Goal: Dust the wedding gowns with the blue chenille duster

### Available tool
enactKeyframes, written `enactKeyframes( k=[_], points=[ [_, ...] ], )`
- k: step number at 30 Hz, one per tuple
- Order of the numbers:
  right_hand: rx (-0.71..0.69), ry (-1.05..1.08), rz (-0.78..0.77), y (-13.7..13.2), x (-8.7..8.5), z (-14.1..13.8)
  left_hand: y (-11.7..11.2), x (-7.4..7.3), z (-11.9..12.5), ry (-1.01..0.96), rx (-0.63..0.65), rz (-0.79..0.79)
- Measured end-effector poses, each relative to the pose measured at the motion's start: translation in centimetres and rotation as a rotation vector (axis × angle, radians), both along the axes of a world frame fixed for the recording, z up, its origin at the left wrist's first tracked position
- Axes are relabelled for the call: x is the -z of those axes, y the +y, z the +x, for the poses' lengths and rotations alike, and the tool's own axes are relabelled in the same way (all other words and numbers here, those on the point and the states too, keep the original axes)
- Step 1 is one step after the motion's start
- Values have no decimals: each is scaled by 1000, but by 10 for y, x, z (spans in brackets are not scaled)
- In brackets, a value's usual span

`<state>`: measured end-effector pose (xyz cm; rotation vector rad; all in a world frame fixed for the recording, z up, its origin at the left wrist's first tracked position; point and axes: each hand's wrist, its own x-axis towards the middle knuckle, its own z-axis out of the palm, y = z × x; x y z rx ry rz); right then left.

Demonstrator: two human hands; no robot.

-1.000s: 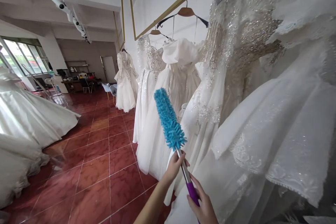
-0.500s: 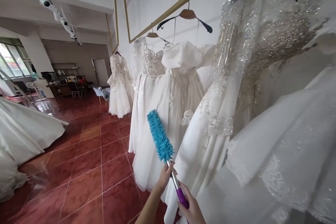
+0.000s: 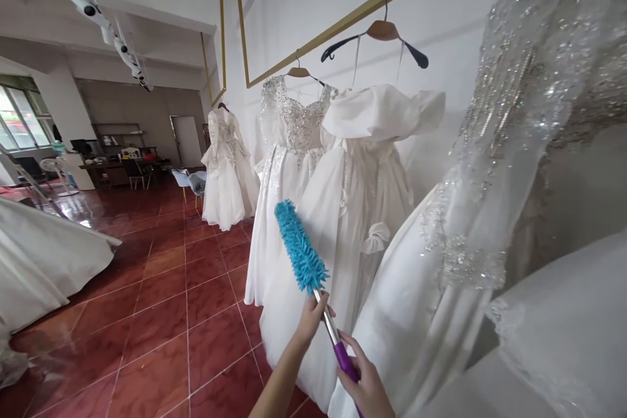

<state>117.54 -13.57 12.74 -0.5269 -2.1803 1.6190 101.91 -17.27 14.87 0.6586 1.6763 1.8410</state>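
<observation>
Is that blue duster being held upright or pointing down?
Upright, tilted left. The duster has its fluffy blue head above the left hand and right hand, which both grip its handle low down.

Bridal gown showroom

White wedding gowns (image 3: pixel 362 209) hang on wooden hangers (image 3: pixel 382 31) from a gold rail (image 3: pixel 343 18) along the white wall, some with beaded bodices (image 3: pixel 301 124). Track spotlights (image 3: pixel 105 26) line the ceiling above glossy red floor tiles (image 3: pixel 161 313), with a desk and chairs (image 3: pixel 125 170) at the far end.
</observation>
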Motion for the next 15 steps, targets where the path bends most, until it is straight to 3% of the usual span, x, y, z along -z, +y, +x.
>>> enactKeyframes(
  k=[2, 4, 7, 9, 11, 15],
  points=[
    [55, 65, -35, -7, -25, -17, 5, -36, -16, 82, 45, 35],
    [118, 127, -82, -12, -41, -33, 12, -61, -29, 148, 89, 57],
    [180, 174, -132, -18, -48, -52, 23, -70, -46, 159, 108, 50],
    [184, 176, -150, -21, -39, -62, 25, -59, -55, 122, 95, 24],
    [173, 160, -176, -24, -18, -71, 21, -38, -63, 77, 91, -19],
    [228, 105, -286, -35, 53, -87, 0, 23, -73, -25, 81, -146]
  ],
)
